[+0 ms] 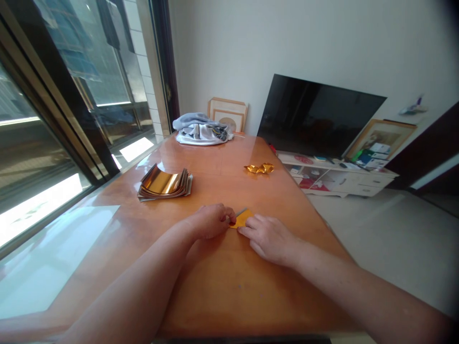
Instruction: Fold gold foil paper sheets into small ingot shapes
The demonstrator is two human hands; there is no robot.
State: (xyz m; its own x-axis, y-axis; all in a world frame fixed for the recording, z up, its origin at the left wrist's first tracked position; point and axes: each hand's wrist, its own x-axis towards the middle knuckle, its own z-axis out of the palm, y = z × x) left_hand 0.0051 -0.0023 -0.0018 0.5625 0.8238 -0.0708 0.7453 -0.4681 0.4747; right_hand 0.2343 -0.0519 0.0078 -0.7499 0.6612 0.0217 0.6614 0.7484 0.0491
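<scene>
Orange wooden table point(215, 296), two bare hands at a small gold paper point(243, 219)

Farther along lie a heap of clothes point(201, 130), a curled stack of gold paper point(164, 183) and a crumpled gold piece point(258, 168). The left hand point(211, 221), fingers curled, appears to pinch the paper's left end; the right hand point(268, 239), fingers lightly spread, touches its lower edge on the table.

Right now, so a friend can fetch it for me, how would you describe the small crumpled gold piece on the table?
On the long orange wooden table, look toward the far end, by the grey-and-white cloth bundle. Right of centre lies a small crumpled gold foil piece. Unlike the stack of curved gold sheets opposite, it is one loose lump on its own.
</scene>
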